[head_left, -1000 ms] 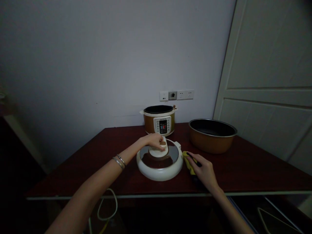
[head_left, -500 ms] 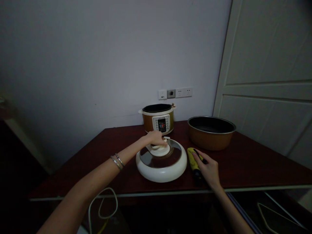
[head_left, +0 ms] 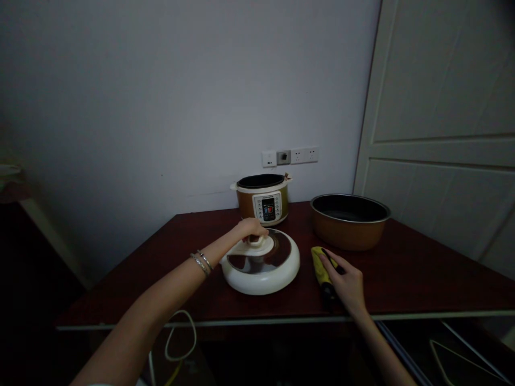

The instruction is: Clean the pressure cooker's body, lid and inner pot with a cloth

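My left hand is closed around the handle of a round pot lid, which has a glass middle and a thick white rim. The lid sits low at the table's front middle; whether it touches the surface I cannot tell. To its right, my right hand grips a yellow-and-black cloth-like item, its kind unclear. Behind the lid stands an electric cooker with a brown-gold body, a control panel and a dark open top. A deep brown pot with a dark inside stands at the right.
The dark red table has a pale front edge. Wall sockets are set above the cooker, and a white panelled door stands at the right. A white cable hangs below the front edge at the left.
My left hand has shifted the lid left and slightly away from me. My right hand keeps the yellow-and-black item in nearly the same place. The view has tilted slightly.
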Tool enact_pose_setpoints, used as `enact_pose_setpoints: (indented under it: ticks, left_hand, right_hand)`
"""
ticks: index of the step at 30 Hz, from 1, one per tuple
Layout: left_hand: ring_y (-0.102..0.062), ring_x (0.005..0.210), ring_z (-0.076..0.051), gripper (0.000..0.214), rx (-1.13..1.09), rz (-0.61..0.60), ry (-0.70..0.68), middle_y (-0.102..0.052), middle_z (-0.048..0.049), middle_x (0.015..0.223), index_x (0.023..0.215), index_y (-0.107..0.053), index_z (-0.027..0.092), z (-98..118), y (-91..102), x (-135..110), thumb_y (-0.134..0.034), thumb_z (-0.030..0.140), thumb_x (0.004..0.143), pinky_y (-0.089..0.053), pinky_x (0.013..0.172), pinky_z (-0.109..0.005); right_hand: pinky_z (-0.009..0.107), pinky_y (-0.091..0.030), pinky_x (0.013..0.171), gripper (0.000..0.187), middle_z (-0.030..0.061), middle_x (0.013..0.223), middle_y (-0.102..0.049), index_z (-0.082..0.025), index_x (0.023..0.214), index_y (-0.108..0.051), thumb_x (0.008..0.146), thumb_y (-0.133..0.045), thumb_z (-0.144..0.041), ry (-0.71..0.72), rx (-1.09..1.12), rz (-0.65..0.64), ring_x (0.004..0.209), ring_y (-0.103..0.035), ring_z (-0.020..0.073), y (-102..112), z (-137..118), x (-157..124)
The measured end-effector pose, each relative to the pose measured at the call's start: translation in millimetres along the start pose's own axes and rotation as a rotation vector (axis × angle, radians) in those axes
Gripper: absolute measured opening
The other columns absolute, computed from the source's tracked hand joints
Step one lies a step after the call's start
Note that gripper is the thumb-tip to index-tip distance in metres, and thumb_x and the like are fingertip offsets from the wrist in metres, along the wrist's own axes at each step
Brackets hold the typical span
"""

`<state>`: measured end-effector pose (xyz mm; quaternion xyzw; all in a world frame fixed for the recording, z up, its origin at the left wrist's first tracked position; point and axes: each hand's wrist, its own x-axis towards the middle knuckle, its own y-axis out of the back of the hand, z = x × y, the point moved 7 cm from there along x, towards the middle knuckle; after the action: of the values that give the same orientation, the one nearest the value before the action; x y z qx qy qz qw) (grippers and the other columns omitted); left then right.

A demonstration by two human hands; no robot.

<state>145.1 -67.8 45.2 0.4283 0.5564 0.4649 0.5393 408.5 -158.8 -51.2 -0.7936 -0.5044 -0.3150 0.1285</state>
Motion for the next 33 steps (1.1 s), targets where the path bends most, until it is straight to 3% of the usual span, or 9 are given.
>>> enact_pose_setpoints:
  ticks: [8, 14, 22, 27, 30, 33]
  left_hand:
    - [-0.066, 0.063, -0.025, 0.041, -0.066, -0.031, 0.060, -0.068, -0.0119, 0.065, 0.086, -0.072, 0.010, -8.7, -12.1, 16.5, -0.062, 0.046, 0.069, -0.050, 0.056, -0.027]
    - [-0.065, 0.054, -0.025, 0.045, -0.062, -0.031, 0.042, -0.069, -0.0136, 0.073, 0.089, -0.071, 0.008, -9.1, -16.7, 25.8, -0.059, 0.047, 0.068, -0.050, 0.051, -0.031]
    - [-0.066, 0.062, -0.026, 0.044, -0.068, -0.002, 0.003, -0.070, -0.0130, 0.070, 0.085, -0.072, 0.010, -11.2, -14.9, 19.0, -0.052, 0.047, 0.074, -0.050, 0.057, -0.029]
    - [-0.066, 0.090, -0.028, 0.045, -0.045, 0.098, 0.030, -0.071, -0.0154, 0.094, 0.092, -0.071, 0.014, -12.2, -12.6, 15.2, -0.049, 0.050, 0.076, -0.050, 0.071, -0.030]
    - [-0.062, 0.101, -0.032, 0.049, 0.000, 0.232, 0.041, -0.067, -0.0204, 0.107, 0.102, -0.068, 0.012, -8.9, -8.1, 12.4, -0.051, 0.049, 0.075, -0.048, 0.079, -0.035]
    - [-0.061, 0.102, -0.033, 0.048, 0.036, 0.386, 0.018, -0.065, -0.0232, 0.108, 0.105, -0.067, 0.009, -4.1, -4.6, 8.8, -0.052, 0.044, 0.076, -0.048, 0.080, -0.037]
  right_hand:
    - [0.039, -0.051, 0.087, 0.041, 0.0108, 0.102, -0.070, -0.014, 0.099, -0.072, 0.075, -0.063, -0.046, -0.012, -0.016, -0.009, 0.094, -0.066, 0.0269, -0.9, 4.8, -0.5]
    - [0.039, -0.050, 0.088, 0.041, 0.0113, 0.103, -0.070, -0.015, 0.099, -0.072, 0.076, -0.061, -0.048, -0.022, -0.025, -0.035, 0.096, -0.065, 0.0275, -2.7, 4.9, 0.1]
    - [0.039, -0.050, 0.088, 0.046, 0.0122, 0.103, -0.069, -0.015, 0.099, -0.072, 0.073, -0.062, -0.052, -0.087, -0.015, -0.081, 0.097, -0.065, 0.0288, -7.3, 12.4, 0.3]
    - [0.040, -0.051, 0.087, 0.047, 0.0122, 0.101, -0.070, -0.015, 0.097, -0.073, 0.070, -0.065, -0.052, -0.141, 0.021, -0.089, 0.096, -0.065, 0.0294, -10.5, 17.8, 1.2]
    - [0.040, -0.051, 0.085, 0.048, 0.0126, 0.101, -0.070, -0.014, 0.097, -0.072, 0.070, -0.065, -0.053, -0.163, 0.043, -0.123, 0.096, -0.065, 0.0296, -16.2, 19.5, 4.0]
    - [0.041, -0.051, 0.084, 0.050, 0.0138, 0.101, -0.070, -0.013, 0.098, -0.072, 0.071, -0.064, -0.053, -0.137, 0.045, -0.144, 0.096, -0.065, 0.0302, -25.4, 16.2, 14.4]
